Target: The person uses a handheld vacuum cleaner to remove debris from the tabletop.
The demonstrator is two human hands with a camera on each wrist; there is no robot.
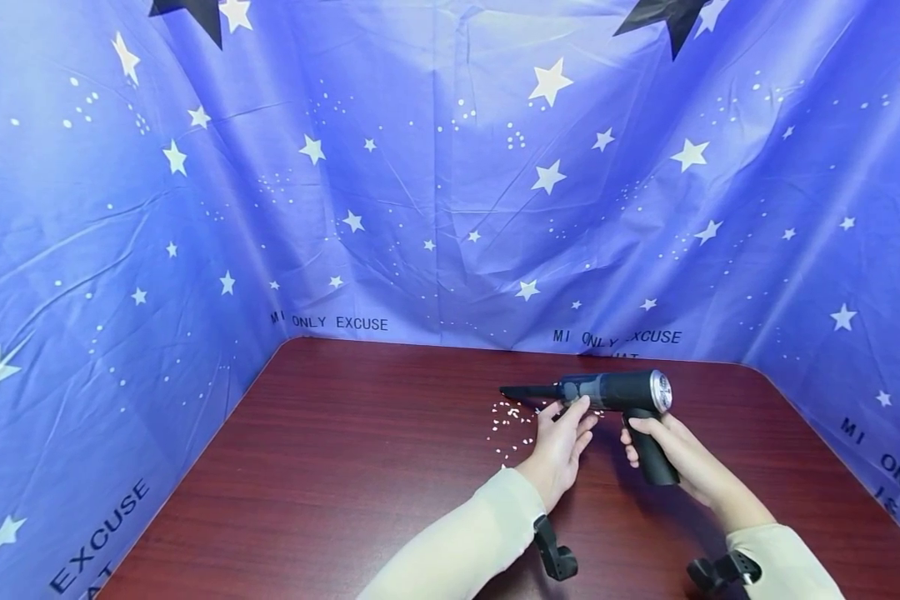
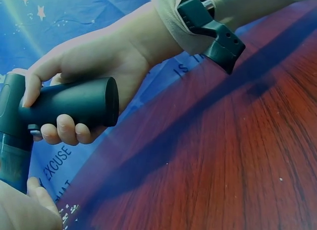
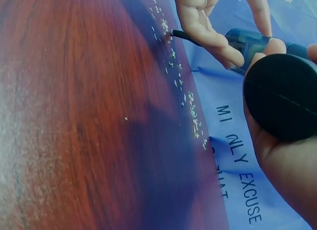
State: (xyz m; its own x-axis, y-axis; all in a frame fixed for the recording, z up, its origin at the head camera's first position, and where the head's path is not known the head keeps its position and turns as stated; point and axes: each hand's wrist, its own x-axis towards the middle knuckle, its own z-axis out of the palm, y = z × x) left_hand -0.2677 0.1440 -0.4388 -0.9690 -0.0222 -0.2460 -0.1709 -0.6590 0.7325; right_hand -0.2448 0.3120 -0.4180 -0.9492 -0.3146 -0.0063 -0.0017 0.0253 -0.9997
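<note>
A black handheld vacuum (image 1: 626, 390) with a clear dark barrel and a slim nozzle is held above the table, its nozzle pointing left. My right hand (image 1: 675, 446) grips its handle, fingers wrapped round and thumb near the top; the left wrist view shows this right hand (image 2: 106, 61) up close. My left hand (image 1: 562, 442) is at the barrel from below, thumb touching its near side and the other fingers loosely extended underneath. Small white bits (image 1: 512, 412) lie scattered beneath the nozzle; the right wrist view shows them as a strip of white bits (image 3: 193, 113).
The reddish-brown wooden table (image 1: 330, 467) extends to both sides and toward the front. Blue star-printed cloth (image 1: 435, 200) hangs along its back and sides. Black wrist mounts (image 1: 555, 550) sit on both sleeves.
</note>
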